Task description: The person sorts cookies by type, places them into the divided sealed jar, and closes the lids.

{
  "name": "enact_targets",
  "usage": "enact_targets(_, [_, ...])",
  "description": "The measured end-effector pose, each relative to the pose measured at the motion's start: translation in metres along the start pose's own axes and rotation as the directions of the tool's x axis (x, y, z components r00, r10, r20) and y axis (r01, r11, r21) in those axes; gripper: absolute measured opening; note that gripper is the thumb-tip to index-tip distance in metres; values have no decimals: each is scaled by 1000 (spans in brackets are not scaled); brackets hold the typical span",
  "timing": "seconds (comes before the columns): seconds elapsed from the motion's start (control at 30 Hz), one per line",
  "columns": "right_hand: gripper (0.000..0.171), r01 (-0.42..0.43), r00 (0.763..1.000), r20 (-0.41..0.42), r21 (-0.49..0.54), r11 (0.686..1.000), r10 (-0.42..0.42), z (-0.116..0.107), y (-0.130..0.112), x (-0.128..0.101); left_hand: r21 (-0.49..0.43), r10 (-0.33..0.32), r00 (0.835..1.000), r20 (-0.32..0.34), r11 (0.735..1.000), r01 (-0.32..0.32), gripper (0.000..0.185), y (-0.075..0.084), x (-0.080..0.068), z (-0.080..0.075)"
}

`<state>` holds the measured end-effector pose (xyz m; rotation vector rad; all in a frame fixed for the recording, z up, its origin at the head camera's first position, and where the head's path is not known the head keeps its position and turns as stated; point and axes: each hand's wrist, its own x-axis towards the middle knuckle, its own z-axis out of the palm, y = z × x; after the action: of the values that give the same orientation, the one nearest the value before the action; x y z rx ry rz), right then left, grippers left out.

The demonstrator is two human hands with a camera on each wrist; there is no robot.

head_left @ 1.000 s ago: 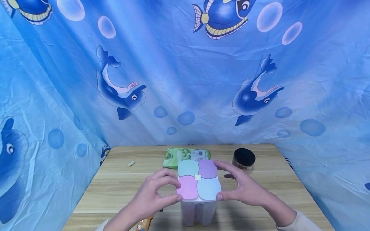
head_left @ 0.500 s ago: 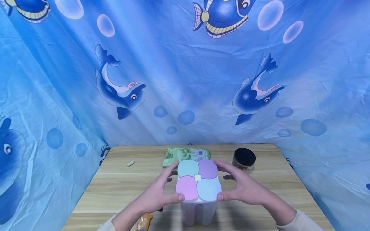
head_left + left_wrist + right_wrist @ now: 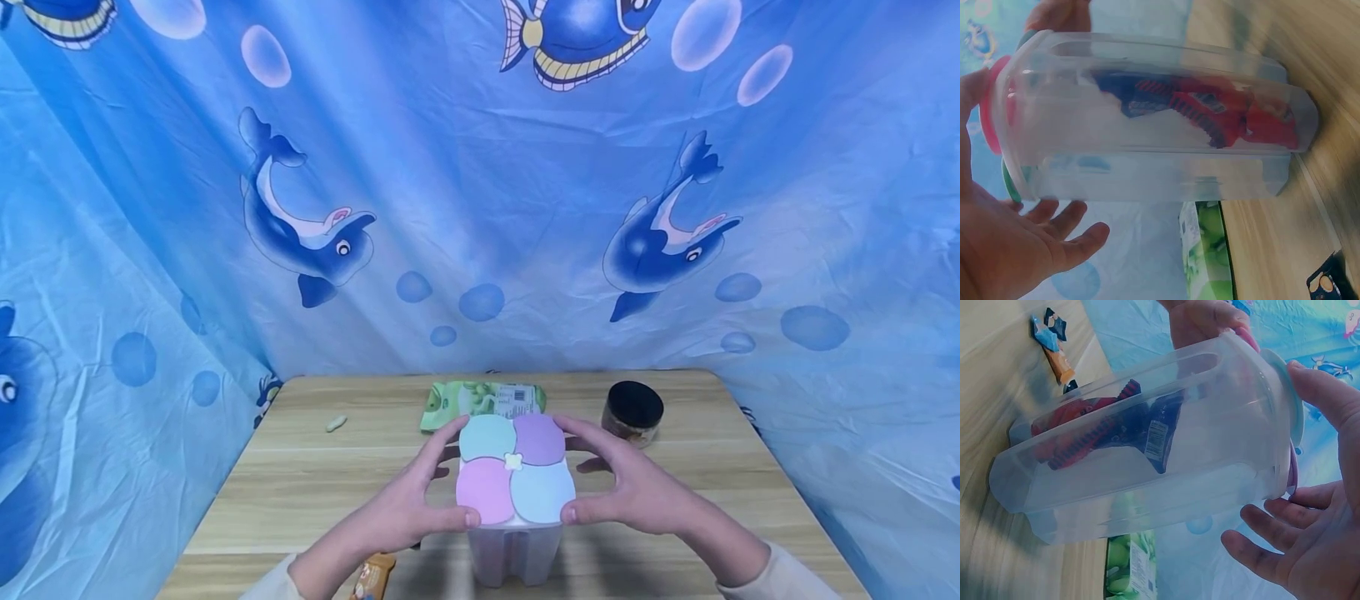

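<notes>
Bracing a clear plastic container [image 3: 515, 550] from both sides, the left hand [image 3: 405, 508] and the right hand [image 3: 637, 492] sit at 9 and 3 o'clock of its lid [image 3: 513, 468], probably to steady the tall, narrow body on the table [image 3: 300, 483]. On each hand the fingers are spread and fairly straight, thumb and forefinger tips touching the lid's rim, nothing gripped in a fist. The lid is a four-lobed clover of matte pastel pads, mint, lilac, pink and pale blue, around a small white centre piece. The wrist views show thin, glossy, see-through walls with red and dark-blue snack wrappers [image 3: 1110, 428] inside. At 12 o'clock of the container lies a flat green packet [image 3: 480, 404]; at 1 o'clock stands a small dark-lidded jar [image 3: 632, 412]. The table is pale wood-grain laminate.
</notes>
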<state>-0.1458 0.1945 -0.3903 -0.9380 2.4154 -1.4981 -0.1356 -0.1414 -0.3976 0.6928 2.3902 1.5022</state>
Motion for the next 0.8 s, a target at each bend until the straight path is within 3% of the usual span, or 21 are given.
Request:
enact_targets(0.13, [91,-6,1000,5,1,1000,6,0,-2,0,17,-19,1000,9,1000,18,103,2,1,0])
enact_targets(0.4, [91,-1,1000,9,32,999,1,0,0,1,-45,15,1000,16,999,-14,101,-2,2,1])
enact_targets(0.57, [91,-6,1000,10,35,999,6,0,3,0,-80,3,1000,23,997,-1,99,-3,3,1])
enact_targets(0.8, [91,31,999,18,26,999,-32,-3,6,1,-46,38,999,24,998,-37,101,-5,5,-4])
